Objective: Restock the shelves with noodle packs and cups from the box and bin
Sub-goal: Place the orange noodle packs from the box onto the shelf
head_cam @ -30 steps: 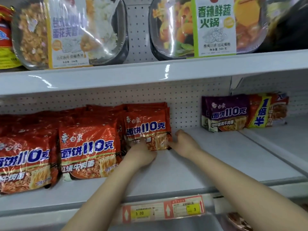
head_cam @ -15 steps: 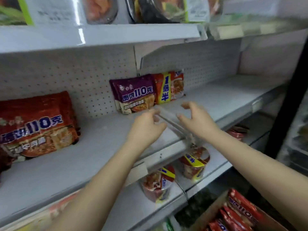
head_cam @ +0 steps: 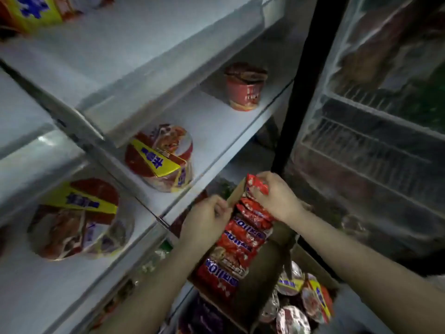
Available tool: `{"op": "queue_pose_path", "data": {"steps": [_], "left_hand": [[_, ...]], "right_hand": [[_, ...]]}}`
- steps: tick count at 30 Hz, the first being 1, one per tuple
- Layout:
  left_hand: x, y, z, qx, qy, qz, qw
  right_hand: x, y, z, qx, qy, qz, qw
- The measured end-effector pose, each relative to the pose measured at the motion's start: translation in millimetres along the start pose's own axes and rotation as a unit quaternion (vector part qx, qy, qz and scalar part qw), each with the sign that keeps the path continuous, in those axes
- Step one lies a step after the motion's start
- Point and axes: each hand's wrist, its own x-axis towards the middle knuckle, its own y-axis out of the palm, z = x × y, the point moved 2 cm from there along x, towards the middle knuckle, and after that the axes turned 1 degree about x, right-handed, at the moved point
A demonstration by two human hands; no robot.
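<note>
Head view, change: half a second ago I saw both hands held over the middle shelf; now they are down at the cardboard box point(head_cam: 243, 289).
Right hand point(head_cam: 277, 196): pinching the top red noodle pack point(head_cam: 255, 186).
Left hand point(head_cam: 206, 219): curled on the box flap point(head_cam: 234, 194).
Noodle packs point(head_cam: 237, 244): stacked in the box; cups point(head_cam: 302, 302) in the compartment beside.
Room: lower shelf edge point(head_cam: 216, 162) just left of the hands, black fridge frame point(head_cam: 299, 80) just right.

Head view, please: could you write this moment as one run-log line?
phase: pick from box | right hand: grips red noodle pack | left hand: on box flap | shelf: three cups
</note>
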Motion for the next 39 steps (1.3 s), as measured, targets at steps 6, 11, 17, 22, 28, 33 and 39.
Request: {"op": "queue_pose_path", "data": {"steps": [6,11,17,22,28,33,39], "left_hand": [[29.2,135.3,104.0,-0.125,-0.158,0.164,0.966],[33.9,226.0,166.6,-0.116,-0.327,0.23,0.909],[46.1,307.0,180.0,-0.091,-0.361,0.302,0.878],[50.6,349.7,194.1,-0.301,-0.567,0.183,0.745],[59.2,372.4,217.1,-0.244,-0.553,0.111,0.789],[68.6,374.7,213.1,-0.203,-0.536,0.11,0.812],[79.5,343.4,203.7,-0.167,-0.446,0.099,0.874]], "right_hand": [[-1.8,105.8,-105.7,0.002,0.115,0.168,0.979],[-15.2,172.7,-159.0,-0.025,0.197,0.299,0.934],[-16.1,210.8,-207.3,-0.118,0.218,0.343,0.906],[-16.6,220.5,-224.0,-0.117,0.228,0.378,0.89],[-16.8,218.0,-224.3,-0.075,0.252,0.349,0.899],[-21.2,227.9,-232.2,-0.063,0.277,0.331,0.9],[-22.4,226.8,-228.0,-0.059,0.267,0.314,0.909]]}}
